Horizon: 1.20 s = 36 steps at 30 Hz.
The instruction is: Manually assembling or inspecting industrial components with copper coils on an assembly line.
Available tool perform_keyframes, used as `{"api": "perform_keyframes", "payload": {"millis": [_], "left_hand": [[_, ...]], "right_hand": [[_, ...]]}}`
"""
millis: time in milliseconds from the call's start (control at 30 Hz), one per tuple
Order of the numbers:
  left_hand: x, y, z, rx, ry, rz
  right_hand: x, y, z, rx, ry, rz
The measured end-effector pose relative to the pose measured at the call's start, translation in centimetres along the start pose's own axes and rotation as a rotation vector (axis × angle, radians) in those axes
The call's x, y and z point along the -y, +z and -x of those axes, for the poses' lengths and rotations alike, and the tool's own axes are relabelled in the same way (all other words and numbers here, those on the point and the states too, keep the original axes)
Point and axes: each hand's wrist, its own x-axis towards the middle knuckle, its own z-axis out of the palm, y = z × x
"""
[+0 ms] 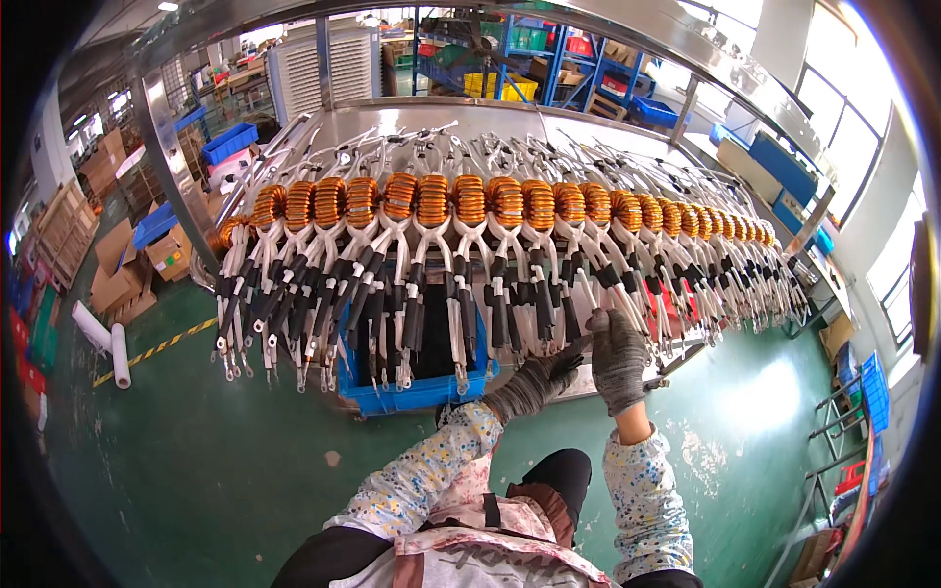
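Right hand [618, 361]: gloved, fingers drawn together and pointing far, at the lower end of a white lead [587, 291]; whether they pinch it, cannot tell.
Left hand [537, 384]: gloved, just left and near of the right, fingers partly extended rightward; any hold, cannot tell.
White lead: just far of the right fingertips, that hand nearer; long axis runs far to near, hanging below the orange coils [506, 204].
Hidden: lead's tip, by the right glove; blue bin [421, 397] partly, behind other leads.
Hard to separate: crowded far-right leads.
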Motion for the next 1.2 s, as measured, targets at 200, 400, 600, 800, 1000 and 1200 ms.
{"api": "perform_keyframes", "payload": {"millis": [200,400,600,800,1000,1200], "left_hand": [[-2.8,-0.9,0.2,0.075,-0.111,-0.256],[-1.9,-0.5,0.1,0.048,-0.106,-0.062],[-2.8,-0.7,-0.1,0.135,-0.212,-0.197],[-3.8,-1.3,1.0,0.102,-0.195,0.002],[-6.4,-1.2,3.7,0.027,-0.281,0.499],[-10.7,-2.0,4.5,-0.007,-0.271,0.637]], "right_hand": [[1.1,-0.3,0.0,0.088,0.272,-0.374],[3.0,0.3,0.7,0.078,0.327,-0.33],[-1.3,-1.3,-4.6,0.727,0.594,-1.158],[1.7,-0.1,-1.9,0.302,0.491,-0.682],[1.5,-0.9,-2.1,0.404,0.616,-0.738],[1.6,-0.6,-1.3,0.233,0.546,-0.73]]}}
